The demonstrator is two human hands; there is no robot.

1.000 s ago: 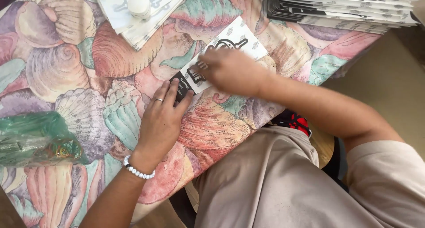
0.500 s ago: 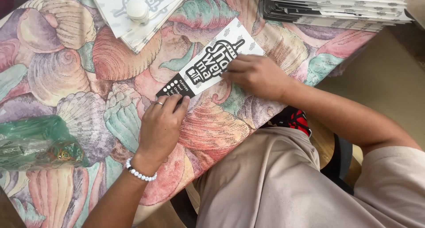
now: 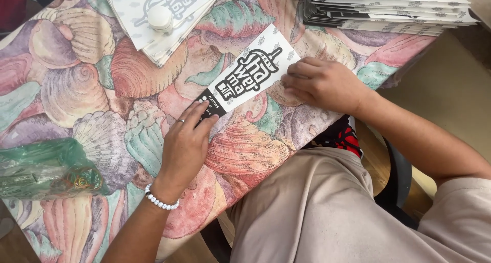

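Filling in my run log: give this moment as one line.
left hand: fingertips on folded paper bag | right hand: pressing bag edge | surface: shell-print tablecloth

Seashell-print tablecloth [image 3: 76,89]; green plastic bag [image 3: 46,168] at left; stacked leaflets [image 3: 388,10] top right.

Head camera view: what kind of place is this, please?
Probably a home or small workshop table used for folding printed paper. A seashell-patterned tablecloth covers it, stacks of folded leaflets sit at the far edge, and both hands press one flat printed leaflet.
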